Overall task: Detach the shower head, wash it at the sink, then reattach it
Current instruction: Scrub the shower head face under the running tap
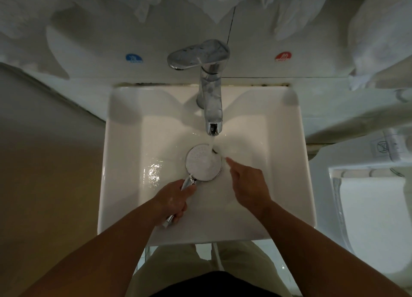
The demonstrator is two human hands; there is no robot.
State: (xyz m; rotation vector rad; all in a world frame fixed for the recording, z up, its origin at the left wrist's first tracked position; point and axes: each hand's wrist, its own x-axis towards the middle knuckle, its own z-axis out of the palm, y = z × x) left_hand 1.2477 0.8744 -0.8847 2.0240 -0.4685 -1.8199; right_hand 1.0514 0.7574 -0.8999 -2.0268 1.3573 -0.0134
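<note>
The left hand [176, 202] grips the shower head [204, 162], handle slanting away rightward. The right hand [249, 185], empty, points one finger beside its face

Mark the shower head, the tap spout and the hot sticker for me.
shower head [204, 162], head view, on its white spray face.
tap spout [213, 109], head view, midway along the chrome.
hot sticker [283, 56], head view, centre of the red disc.

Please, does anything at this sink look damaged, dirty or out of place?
A thin dark line runs down the wall above the faucet; crack or cord, I cannot tell. Dark spots stain the seam behind the sink. The shower head looks intact.
</note>
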